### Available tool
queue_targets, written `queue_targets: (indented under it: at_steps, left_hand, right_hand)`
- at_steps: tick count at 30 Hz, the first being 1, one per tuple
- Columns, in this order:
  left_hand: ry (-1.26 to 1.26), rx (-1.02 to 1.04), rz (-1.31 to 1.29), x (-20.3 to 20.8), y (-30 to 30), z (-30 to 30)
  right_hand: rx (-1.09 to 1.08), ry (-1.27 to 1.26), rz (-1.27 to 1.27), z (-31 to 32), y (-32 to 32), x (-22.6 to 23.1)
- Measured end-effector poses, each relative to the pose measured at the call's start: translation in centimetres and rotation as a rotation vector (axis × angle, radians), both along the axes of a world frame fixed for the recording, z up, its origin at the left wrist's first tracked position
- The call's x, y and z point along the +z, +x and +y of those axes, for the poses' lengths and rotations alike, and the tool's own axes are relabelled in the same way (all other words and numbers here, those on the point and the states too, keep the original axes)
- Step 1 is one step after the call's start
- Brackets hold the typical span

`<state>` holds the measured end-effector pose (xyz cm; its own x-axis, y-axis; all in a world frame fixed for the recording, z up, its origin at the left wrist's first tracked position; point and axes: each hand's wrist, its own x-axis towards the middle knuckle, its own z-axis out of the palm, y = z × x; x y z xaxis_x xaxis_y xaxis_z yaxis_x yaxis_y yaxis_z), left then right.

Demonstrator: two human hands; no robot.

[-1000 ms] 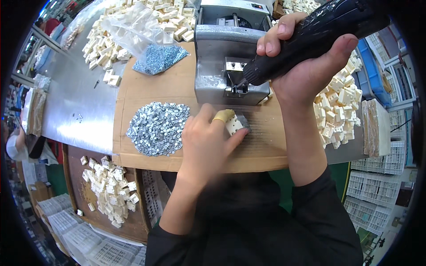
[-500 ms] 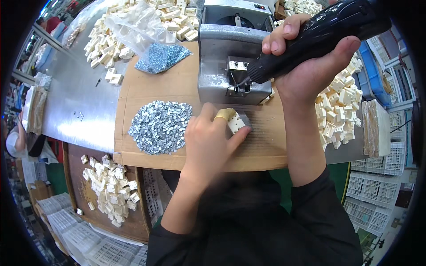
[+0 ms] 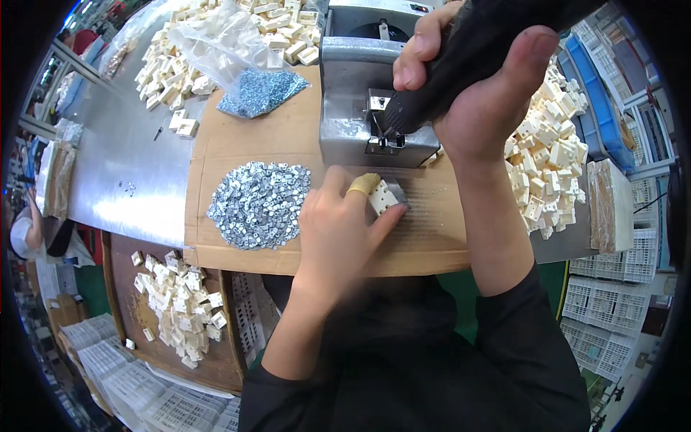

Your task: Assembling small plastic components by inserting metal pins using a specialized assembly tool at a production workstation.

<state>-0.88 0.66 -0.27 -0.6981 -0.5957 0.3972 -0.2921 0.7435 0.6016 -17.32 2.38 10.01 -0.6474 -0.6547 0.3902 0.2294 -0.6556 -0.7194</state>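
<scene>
A black electric screwdriver (image 3: 489,57) slants down to the left, with my right hand (image 3: 481,119) wrapped around its body. Its bit is at the front slot of a grey metal screw feeder (image 3: 340,129); whether a screw sits on the tip is too small to tell. On the cardboard just below the feeder, my left hand (image 3: 332,227) grips a cream plastic block (image 3: 381,199) with small holes in its upper face. A yellow finger cot (image 3: 364,184) covers one of the left fingers. A dark piece next to the block is partly hidden by that hand.
Left of my left hand, small silvery metal pieces (image 3: 259,205) lie heaped on the cardboard sheet (image 3: 248,263). Behind them rests a bag of bluish screws (image 3: 263,93). Cream blocks are piled at the right (image 3: 543,173), at the back left (image 3: 288,32) and in a wooden tray (image 3: 119,288).
My right hand and the screwdriver have shifted left and slightly up in the picture, with the bit still at the feeder slot. My left hand stays on the block.
</scene>
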Motion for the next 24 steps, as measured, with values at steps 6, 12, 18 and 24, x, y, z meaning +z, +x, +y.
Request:
queue_targets:
  at_steps: [6,12,18,24]
  left_hand:
    - [0.033,-0.034,0.062,0.2,0.4,0.0]
    - [0.068,-0.048,0.044,0.1,0.4,-0.2]
    - [0.02,-0.045,0.004,0.2,0.2,-0.4]
    - [-0.184,-0.086,-0.076,1.6,0.1,-1.3]
  right_hand:
    - [0.018,0.017,0.386,1.4,-0.2,-2.0]
    - [-0.112,-0.011,0.4,3.3,1.3,-3.9]
    - [-0.127,-0.001,0.367,3.1,1.3,-5.0]
    - [0.04,-0.101,0.245,2.5,1.4,-4.2]
